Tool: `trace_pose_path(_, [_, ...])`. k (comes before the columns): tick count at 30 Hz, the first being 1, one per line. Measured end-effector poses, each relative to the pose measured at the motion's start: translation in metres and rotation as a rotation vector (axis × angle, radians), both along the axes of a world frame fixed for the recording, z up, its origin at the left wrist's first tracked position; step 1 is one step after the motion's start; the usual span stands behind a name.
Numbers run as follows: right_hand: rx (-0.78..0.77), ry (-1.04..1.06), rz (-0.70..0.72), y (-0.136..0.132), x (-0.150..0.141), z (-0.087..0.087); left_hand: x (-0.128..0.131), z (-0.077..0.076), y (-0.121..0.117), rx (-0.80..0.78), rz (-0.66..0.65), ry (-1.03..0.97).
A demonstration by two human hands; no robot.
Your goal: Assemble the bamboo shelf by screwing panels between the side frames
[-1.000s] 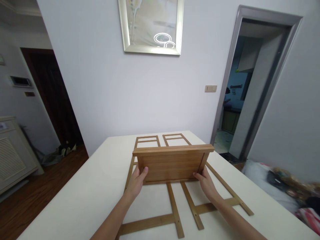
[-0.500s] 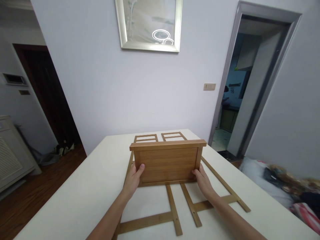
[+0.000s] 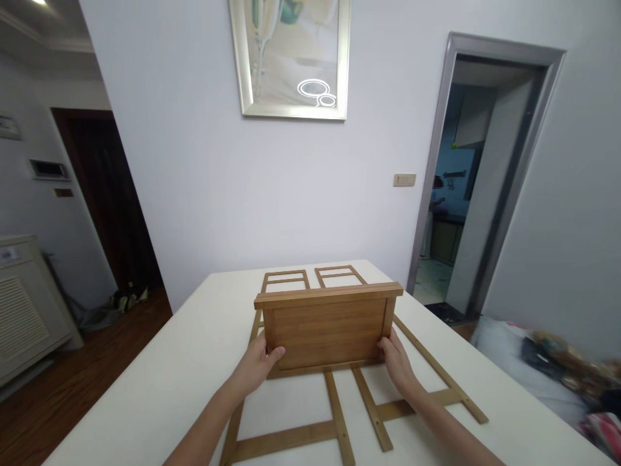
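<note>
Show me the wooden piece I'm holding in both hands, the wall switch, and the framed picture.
Wooden piece (image 3: 330, 332): head view, middle of its flat front panel.
Wall switch (image 3: 404, 180): head view, middle of its faceplate.
Framed picture (image 3: 293, 58): head view, middle of its visible surface.

Two hands, one left hand (image 3: 255, 367) and one right hand (image 3: 398, 362), have one wooden panel (image 3: 330, 330) between them. Below the hands lie two wooden frames, one left frame (image 3: 284, 440) and one right frame (image 3: 372, 409), each with one broad crossbar nearer than the hands, on one white table (image 3: 160, 388). Above and beyond the hands hangs one picture (image 3: 301, 39); past the right hand are one switch plate (image 3: 404, 180) and one grey doorway (image 3: 439, 129). Far beyond the left hand stand one dark door (image 3: 107, 194) and one louvred cabinet (image 3: 33, 298). Right of the right hand sits one heap (image 3: 548, 369), its pieces too blurred to count.
</note>
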State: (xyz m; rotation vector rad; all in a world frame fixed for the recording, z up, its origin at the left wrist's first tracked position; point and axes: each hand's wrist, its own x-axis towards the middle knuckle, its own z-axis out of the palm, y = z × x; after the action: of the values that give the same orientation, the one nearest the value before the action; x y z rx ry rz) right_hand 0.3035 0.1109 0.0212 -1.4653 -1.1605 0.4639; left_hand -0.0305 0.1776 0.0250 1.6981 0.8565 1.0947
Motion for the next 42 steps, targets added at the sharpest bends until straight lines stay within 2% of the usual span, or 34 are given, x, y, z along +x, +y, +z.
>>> trace_pose_path(4, [-0.061,-0.007,-0.012,0.003,-0.001,0.016,-0.003,0.011,-0.019,0.010,-0.006,-0.007])
trace_pose_path(8, [-0.274,-0.011,0.048,0.015,-0.005,0.031,-0.005,0.030,-0.037,-0.141,0.036,-0.138])
trace_pose_path(11, [-0.372,-0.009,0.128,0.024,-0.007,0.038,-0.005,0.035,-0.045,-0.284,0.100,-0.252])
trace_pose_path(15, [-0.474,-0.002,0.241,0.028,-0.009,0.051,-0.006,0.026,-0.050,-0.448,0.161,-0.390])
trace_pose_path(19, [-0.455,-0.003,0.414,0.031,-0.012,0.069,-0.015,0.014,-0.048,-0.545,0.271,-0.461])
trace_pose_path(21, [-0.389,0.049,0.428,0.034,-0.011,0.077,-0.024,0.009,-0.044,-0.562,0.337,-0.480])
trace_pose_path(23, [-0.300,0.132,0.356,0.035,-0.007,0.079,-0.036,0.005,-0.039,-0.560,0.461,-0.504])
trace_pose_path(26, [-0.241,0.176,0.259,0.027,0.000,0.067,-0.056,0.001,-0.026,-0.523,0.705,-0.545])
trace_pose_path(32, [-0.255,0.071,0.196,-0.006,0.020,0.009,-0.096,-0.004,0.007,-0.438,1.088,-0.538])
trace_pose_path(35, [-0.210,-0.058,0.122,-0.015,0.031,-0.012,-0.111,-0.007,0.020,-0.440,1.240,-0.466])
trace_pose_path(38, [-0.152,-0.165,0.066,-0.018,0.035,-0.019,-0.122,-0.012,0.029,-0.495,1.325,-0.370])
trace_pose_path(42, [-0.123,-0.209,0.052,-0.021,0.031,-0.017,-0.132,-0.022,0.038,-0.572,1.359,-0.240])
